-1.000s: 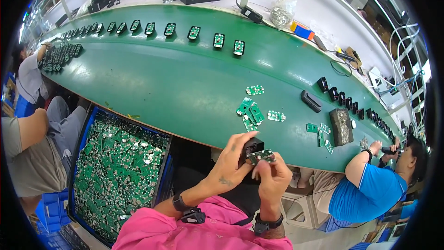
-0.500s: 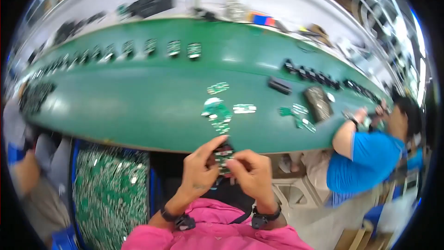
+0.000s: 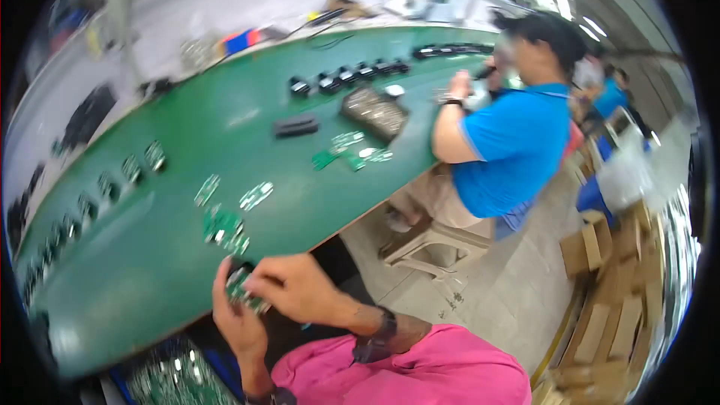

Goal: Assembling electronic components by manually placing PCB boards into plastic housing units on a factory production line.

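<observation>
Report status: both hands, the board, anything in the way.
Left hand holding black case with green circuit board. Right hand at the board. Loose boards just beyond on green bench; no blockage seen.

The left hand (image 3: 240, 326) points to 11 o'clock and curls in a hold, 1 finger up toward 12. The right hand (image 3: 300, 289) is close by, at its 2 o'clock, pointing to 10. Its fingers bend; blur hides their tips. The right arm (image 3: 410, 331) slants in from 4.
</observation>
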Available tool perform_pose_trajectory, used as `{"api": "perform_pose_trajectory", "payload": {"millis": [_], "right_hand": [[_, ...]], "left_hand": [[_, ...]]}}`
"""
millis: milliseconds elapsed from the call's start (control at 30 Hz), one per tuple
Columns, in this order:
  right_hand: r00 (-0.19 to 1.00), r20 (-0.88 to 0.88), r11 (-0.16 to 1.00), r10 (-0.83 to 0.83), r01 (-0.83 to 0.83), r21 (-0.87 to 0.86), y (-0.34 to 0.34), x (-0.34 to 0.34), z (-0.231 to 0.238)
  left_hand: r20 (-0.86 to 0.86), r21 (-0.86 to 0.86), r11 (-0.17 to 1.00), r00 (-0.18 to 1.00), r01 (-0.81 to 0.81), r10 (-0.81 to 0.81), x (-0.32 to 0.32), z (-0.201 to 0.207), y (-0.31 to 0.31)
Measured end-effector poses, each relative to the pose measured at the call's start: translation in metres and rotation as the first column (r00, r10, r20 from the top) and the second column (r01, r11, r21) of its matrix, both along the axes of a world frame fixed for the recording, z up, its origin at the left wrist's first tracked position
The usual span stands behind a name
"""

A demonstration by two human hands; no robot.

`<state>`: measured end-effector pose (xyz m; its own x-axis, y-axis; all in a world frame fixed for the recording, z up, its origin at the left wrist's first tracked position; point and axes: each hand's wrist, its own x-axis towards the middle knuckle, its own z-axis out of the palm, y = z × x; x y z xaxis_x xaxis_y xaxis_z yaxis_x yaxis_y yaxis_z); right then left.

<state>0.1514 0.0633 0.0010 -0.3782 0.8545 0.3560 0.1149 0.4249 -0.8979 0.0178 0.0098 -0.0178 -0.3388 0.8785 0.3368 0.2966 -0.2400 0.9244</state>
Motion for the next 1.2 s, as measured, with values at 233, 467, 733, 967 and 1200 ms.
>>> {"api": "perform_pose_trajectory", "payload": {"millis": [233, 467, 733, 967, 1200], "right_hand": [[0.992, -0.023, 0.964, -0.122, 0.114, -0.239, -0.006, 0.010, 0.003], [0.986, -0.006, 0.965, -0.170, 0.165, -0.202, -0.007, 0.002, -0.006], [0.960, 0.124, 0.948, -0.252, 0.271, -0.169, -0.001, 0.004, -0.010], [0.980, 0.171, 0.984, -0.098, 0.121, -0.131, 0.005, 0.001, -0.002], [0.960, 0.240, 0.978, -0.145, 0.176, -0.113, -0.001, -0.012, -0.005]], "left_hand": [[0.434, -0.098, 0.931, 0.857, 0.352, -0.279, 0.002, 0.011, 0.003], [0.533, -0.040, 0.947, 0.809, 0.317, -0.249, -0.001, 0.006, -0.001], [0.443, -0.091, 0.978, 0.887, 0.185, -0.127, 0.008, 0.000, 0.003], [0.497, -0.176, 0.958, 0.860, 0.226, -0.111, 0.006, 0.000, 0.007], [0.339, -0.202, 0.969, 0.938, 0.144, -0.069, 0.009, 0.000, 0.011]]}}
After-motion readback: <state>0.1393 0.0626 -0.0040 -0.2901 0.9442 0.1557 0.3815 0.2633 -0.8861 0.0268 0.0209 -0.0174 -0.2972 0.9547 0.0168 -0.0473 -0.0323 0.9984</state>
